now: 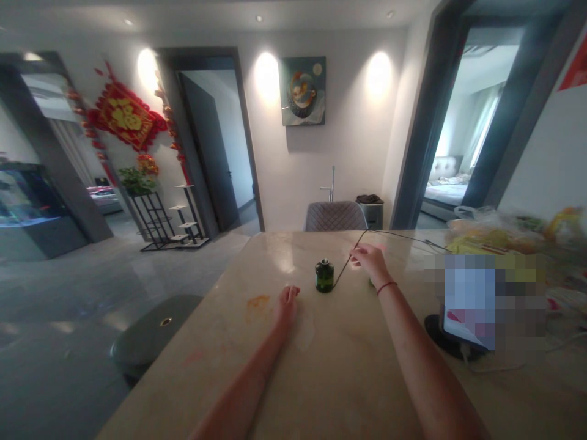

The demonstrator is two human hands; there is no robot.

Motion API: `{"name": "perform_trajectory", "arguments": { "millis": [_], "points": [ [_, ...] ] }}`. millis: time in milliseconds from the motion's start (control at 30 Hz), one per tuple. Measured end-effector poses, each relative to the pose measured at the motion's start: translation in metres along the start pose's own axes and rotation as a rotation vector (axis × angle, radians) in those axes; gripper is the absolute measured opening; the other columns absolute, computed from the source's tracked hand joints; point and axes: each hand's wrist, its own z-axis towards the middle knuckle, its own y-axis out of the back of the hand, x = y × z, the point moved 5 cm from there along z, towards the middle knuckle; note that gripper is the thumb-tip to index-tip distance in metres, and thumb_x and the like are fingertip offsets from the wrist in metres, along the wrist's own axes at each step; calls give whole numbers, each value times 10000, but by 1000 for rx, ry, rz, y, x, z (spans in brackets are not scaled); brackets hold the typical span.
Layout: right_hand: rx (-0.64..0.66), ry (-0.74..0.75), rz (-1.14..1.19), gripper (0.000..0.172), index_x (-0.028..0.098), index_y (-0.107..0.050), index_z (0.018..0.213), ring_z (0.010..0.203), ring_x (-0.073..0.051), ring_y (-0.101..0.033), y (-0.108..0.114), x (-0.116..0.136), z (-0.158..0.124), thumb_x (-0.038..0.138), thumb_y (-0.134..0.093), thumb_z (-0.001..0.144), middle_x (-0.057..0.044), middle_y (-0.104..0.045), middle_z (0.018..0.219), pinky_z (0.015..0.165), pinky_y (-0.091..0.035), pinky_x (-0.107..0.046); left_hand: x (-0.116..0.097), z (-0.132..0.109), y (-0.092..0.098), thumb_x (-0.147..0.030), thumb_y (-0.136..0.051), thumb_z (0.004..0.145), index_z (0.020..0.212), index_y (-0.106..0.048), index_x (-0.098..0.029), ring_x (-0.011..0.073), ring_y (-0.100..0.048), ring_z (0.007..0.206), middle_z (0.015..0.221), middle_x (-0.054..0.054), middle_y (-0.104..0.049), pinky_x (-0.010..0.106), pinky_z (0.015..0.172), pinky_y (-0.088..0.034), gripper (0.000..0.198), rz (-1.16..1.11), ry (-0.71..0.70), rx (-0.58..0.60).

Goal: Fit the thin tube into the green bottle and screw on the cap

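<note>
Toward the table's far edge, a green bottle stands upright. The right hand pinches a thin dark stick, its lower end beside the bottle. Nearer the left edge, the left hand rests half-curled; whether it grips anything, I cannot tell.

Right of a squat dark-green bottle, the right hand pinches a thin dark strand slanting down beside it; left of the bottle, the loosely curled left hand rests on the glossy beige stone-look table
</note>
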Motion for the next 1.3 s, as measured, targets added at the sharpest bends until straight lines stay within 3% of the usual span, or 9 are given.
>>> {"name": "perform_trajectory", "arguments": {
  "millis": [133, 233, 467, 733, 1067, 1300],
  "points": [
    [-246, 181, 183, 381, 104, -580, 966, 646, -157, -635, 11, 29, -5, 364, -548, 690, -99, -672, 794, 604, -511, -269, 1, 0, -1, -380, -328, 767, 684, -550, -178, 183, -559, 755, 732, 52, -598, 326, 747, -426, 311, -14, 8, 0],
    [-315, 258, 167, 416, 114, -551, 1035, 677, -162, -638, 13, 43, -12, 379, -530, 715, -107, -672, 850, 657, -508, -286, 0, -1, -1, -381, -326, 773, 687, -549, -177, 188, -558, 758, 738, 58, -601, 332, 747, -423, 313, -11, 8, 5],
    [-265, 320, -12, 348, 134, -559, 1037, 727, -173, -637, -1, 50, -23, 331, -509, 755, -92, -678, 817, 705, -489, -285, 2, 0, 0, -380, -325, 777, 696, -554, -171, 190, -562, 759, 744, 66, -605, 336, 745, -425, 320, -1, 4, 4],
    [-287, 360, 15, 324, 141, -565, 996, 693, -172, -639, -8, 45, -22, 341, -522, 745, -74, -677, 771, 685, -496, -293, 6, 2, -2, -378, -323, 780, 697, -553, -163, 176, -561, 757, 729, 51, -596, 325, 744, -434, 326, -6, -9, 5],
    [-150, 204, -197, 210, 176, -585, 877, 708, -180, -644, -38, 17, -25, 314, -532, 728, -54, -686, 736, 660, -470, -270, 6, 2, -2, -333, -309, 800, 734, -557, -154, 173, -563, 780, 771, 68, -607, 330, 774, -429, 313, 46, 12, 31],
    [-26, 210, -260, 148, 179, -609, 735, 741, -162, -629, -54, 0, -24, 312, -545, 726, -54, -679, 773, 658, -457, -238, 6, 3, -3, -390, -301, 785, 751, -563, -164, 182, -570, 804, 791, 65, -616, 326, 764, -430, 347, 43, 11, 41]
  ]
}}
